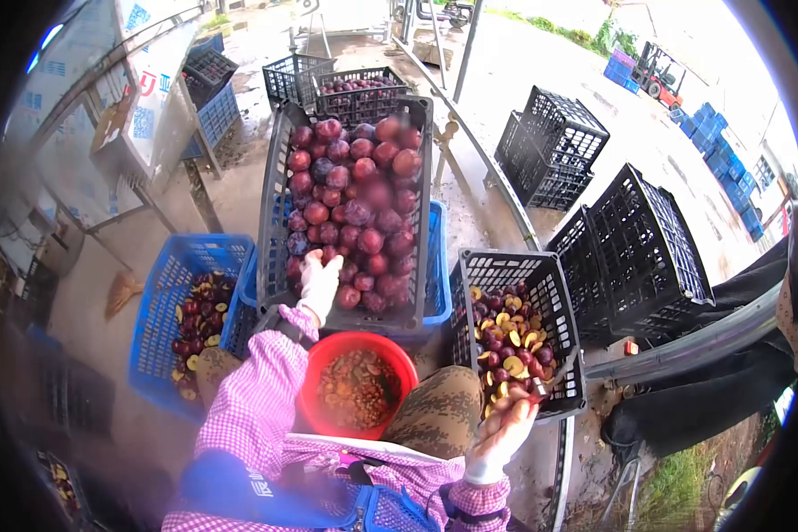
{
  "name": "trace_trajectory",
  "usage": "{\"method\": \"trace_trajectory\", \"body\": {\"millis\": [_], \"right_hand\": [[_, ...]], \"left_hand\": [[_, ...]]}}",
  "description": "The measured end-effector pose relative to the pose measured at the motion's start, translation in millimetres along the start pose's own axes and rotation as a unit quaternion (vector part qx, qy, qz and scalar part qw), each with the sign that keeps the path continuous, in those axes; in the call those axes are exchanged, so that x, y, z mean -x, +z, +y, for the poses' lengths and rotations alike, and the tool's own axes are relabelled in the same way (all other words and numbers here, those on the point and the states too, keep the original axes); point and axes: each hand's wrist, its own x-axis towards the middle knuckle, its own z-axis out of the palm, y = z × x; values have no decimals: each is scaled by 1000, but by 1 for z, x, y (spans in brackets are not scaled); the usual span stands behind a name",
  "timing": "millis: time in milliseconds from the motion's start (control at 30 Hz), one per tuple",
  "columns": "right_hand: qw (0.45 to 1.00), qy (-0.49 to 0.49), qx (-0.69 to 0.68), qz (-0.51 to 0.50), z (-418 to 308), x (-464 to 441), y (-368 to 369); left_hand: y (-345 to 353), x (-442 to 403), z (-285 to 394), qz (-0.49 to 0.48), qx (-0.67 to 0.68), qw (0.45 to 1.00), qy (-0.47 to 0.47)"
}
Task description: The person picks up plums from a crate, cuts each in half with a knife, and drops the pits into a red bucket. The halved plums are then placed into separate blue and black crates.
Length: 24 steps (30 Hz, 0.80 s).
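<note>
A black crate (272, 191) full of whole dark red plums (357, 213) stands in front of me. My left hand (320, 285), in a white glove, reaches over the crate's near left part, thumb and finger at the plums; whether it grips one is unclear. My right hand (503, 432) is closed around a small tool with a red part (537, 390), at the near edge of the right black crate (569, 332), which holds halved plums (510, 337). Between my knees sits a red bucket (401, 355) with pits and bits in it.
A blue crate (155, 301) with cut plums stands at the left. Stacked black crates (629, 257) are at the right, near a person's dark-clothed legs (683, 417). A metal rail (492, 168) runs past the right crate. A forklift (661, 75) stands far off.
</note>
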Motion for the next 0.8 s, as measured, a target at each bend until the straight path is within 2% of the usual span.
{"method": "trace_trajectory", "body": {"millis": [33,67,100,167,233,267,300,367,433,500,567,633,667,700,767,800], "right_hand": [[999,22,29,-8,3,2,-1],[997,60,47,-17,12,3,-3],[994,81,67,-36,17,7,1],[981,66,140,-119,29,12,7],[967,133,117,-186,36,20,14],[955,178,100,-216,42,20,15],[943,206,100,-240,46,20,17],[929,252,61,-263,44,21,20],[922,275,31,-270,49,22,30],[906,293,12,-304,44,27,45],[891,291,47,-345,38,37,61],[883,271,66,-376,44,46,68],[897,250,66,-359,54,53,72],[901,244,80,-351,57,56,71],[914,150,145,-349,62,64,70],[912,152,150,-350,60,67,70]], "left_hand": [[5,-13,-10,49,-105,992,48],[8,-16,-6,46,-137,987,68],[7,-16,-2,46,-136,987,69],[1,-15,-1,-11,-117,986,119],[-4,-22,-5,3,-164,974,155],[-8,-21,1,-55,-35,996,56],[-11,-18,6,-111,92,988,-46],[-25,6,19,-198,377,892,-153],[-45,38,37,-315,471,785,-249],[-56,72,38,-370,485,728,-314],[-62,115,47,-346,514,727,-295],[-69,147,53,-337,529,711,-319],[-72,156,51,-353,526,696,-337],[-75,165,51,-350,508,710,-339],[-78,186,62,-292,506,754,-302],[-79,188,57,-289,509,752,-304]]}}
